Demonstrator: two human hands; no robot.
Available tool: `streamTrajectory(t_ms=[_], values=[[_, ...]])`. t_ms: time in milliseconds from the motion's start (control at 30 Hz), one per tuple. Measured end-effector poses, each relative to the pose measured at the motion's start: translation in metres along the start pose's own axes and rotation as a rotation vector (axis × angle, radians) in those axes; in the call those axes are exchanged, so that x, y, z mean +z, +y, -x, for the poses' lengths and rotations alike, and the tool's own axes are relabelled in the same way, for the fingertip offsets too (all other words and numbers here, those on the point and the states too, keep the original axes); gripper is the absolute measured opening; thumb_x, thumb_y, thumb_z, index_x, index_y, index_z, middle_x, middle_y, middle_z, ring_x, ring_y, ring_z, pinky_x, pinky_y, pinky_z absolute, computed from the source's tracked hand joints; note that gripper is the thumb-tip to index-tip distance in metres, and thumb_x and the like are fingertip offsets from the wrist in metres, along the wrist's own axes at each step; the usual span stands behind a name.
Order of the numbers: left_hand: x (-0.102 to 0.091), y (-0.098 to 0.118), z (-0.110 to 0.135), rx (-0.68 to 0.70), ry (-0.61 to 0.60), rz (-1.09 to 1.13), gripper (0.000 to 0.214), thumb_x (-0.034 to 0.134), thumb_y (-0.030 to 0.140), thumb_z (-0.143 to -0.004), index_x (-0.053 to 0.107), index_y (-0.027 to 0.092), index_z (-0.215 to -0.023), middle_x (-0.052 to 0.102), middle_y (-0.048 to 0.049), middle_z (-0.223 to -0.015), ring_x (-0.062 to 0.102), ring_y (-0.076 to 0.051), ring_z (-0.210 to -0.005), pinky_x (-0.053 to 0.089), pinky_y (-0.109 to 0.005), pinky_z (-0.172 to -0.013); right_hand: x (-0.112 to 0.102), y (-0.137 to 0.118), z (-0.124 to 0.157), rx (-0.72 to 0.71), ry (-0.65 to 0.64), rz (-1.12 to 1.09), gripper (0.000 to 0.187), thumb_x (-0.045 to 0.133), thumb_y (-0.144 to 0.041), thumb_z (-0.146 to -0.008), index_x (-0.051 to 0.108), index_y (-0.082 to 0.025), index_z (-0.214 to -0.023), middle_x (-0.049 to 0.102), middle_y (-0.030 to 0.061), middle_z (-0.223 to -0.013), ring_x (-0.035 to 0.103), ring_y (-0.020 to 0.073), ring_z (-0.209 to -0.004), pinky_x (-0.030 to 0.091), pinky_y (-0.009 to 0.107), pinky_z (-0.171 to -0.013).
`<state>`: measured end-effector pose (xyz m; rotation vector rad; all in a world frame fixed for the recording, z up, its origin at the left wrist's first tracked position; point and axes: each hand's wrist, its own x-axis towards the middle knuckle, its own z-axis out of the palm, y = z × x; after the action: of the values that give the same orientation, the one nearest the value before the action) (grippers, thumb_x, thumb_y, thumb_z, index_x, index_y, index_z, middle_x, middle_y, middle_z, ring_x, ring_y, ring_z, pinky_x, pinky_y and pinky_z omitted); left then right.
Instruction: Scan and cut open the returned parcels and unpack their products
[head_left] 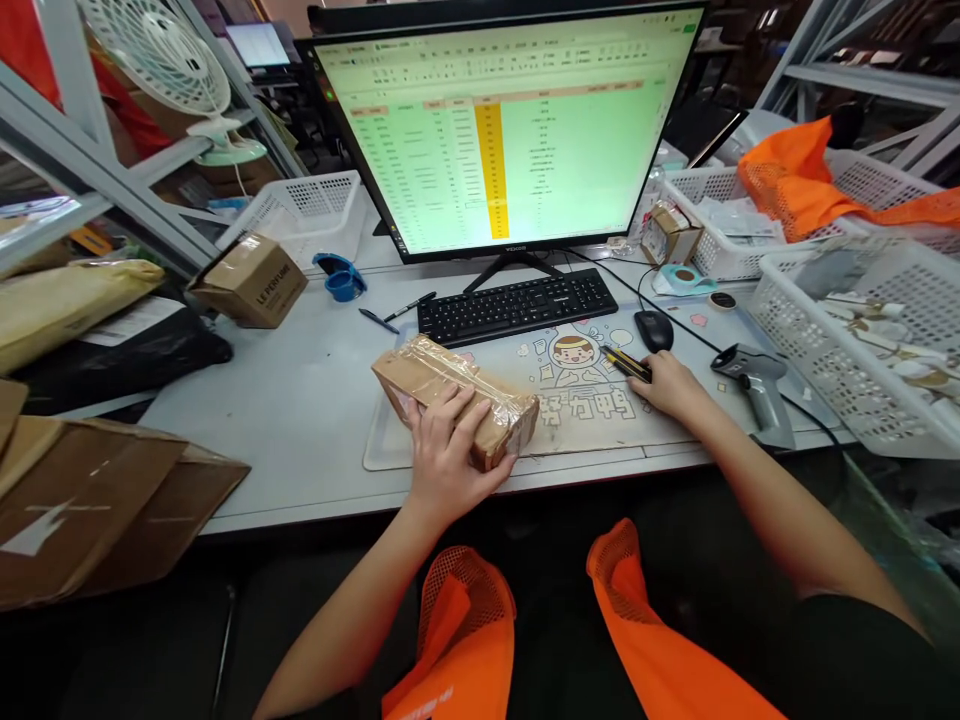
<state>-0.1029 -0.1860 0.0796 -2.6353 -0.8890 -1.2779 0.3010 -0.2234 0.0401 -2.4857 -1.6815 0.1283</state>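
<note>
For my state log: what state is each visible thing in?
Brown taped cardboard box: closed, under the left hand.
Yellow and black box cutter: in the right hand; blade unclear.
Black rectangular monitor: on, showing a spreadsheet.
White round plastic fan: running or not, unclear.
Grey plastic handheld scanner: set down.

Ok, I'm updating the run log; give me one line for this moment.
left hand: on taped box | right hand: holding utility knife | barcode scanner: unheld | monitor: on
</note>
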Motion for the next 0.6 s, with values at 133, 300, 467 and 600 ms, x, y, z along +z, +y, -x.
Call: streamTrajectory(t_ms=[133,300,467,600], values=[[0.007,-0.002,0.002,-0.041,0.031,0.01,0.063,0.078,0.044,-0.079,0.054,0.026,-0.134,0.063,-0.0161,-0.135,0.055,-0.04,-0.137,0.016,-0.067,-0.126,-0.011,-0.012,0.038,0.001,0.09,-0.259,0.037,0.067,-0.039,-0.085,0.061,-0.017,-0.114,0.069,0.0093,-0.095,0.065,0.0256,-0.084,0.047,0.031,-0.072],[0.019,0.008,0.001,-0.064,0.112,0.009,0.063,0.077,0.041,-0.077,0.052,0.025,-0.133,0.062,-0.0163,-0.132,0.055,-0.04,-0.134,0.017,-0.067,-0.124,-0.047,-0.065,0.111,-0.478,0.088,-0.399,0.038,0.05,-0.036,-0.104,0.058,-0.023,-0.138,0.07,0.0058,-0.094,0.065,0.0212,-0.08,0.049,0.031,-0.073],[0.027,0.018,-0.004,-0.105,0.116,-0.022,0.064,0.076,0.043,-0.078,0.05,0.024,-0.133,0.06,-0.0177,-0.135,0.054,-0.042,-0.133,0.011,-0.067,-0.124,-0.066,-0.113,0.13,-0.781,0.129,-0.141,0.049,0.042,-0.044,-0.11,0.055,-0.023,-0.152,0.06,0.0055,-0.084,0.054,0.0178,-0.068,0.041,0.028,-0.065],[0.027,0.018,-0.003,-0.107,0.123,-0.027,0.061,0.075,0.041,-0.077,0.051,0.025,-0.131,0.061,-0.0169,-0.132,0.056,-0.042,-0.132,0.015,-0.065,-0.123,-0.066,-0.121,0.124,-0.771,0.166,-0.049,0.052,0.038,-0.048,-0.111,0.057,-0.023,-0.152,0.056,0.0057,-0.082,0.046,0.0173,-0.065,0.036,0.029,-0.063]])
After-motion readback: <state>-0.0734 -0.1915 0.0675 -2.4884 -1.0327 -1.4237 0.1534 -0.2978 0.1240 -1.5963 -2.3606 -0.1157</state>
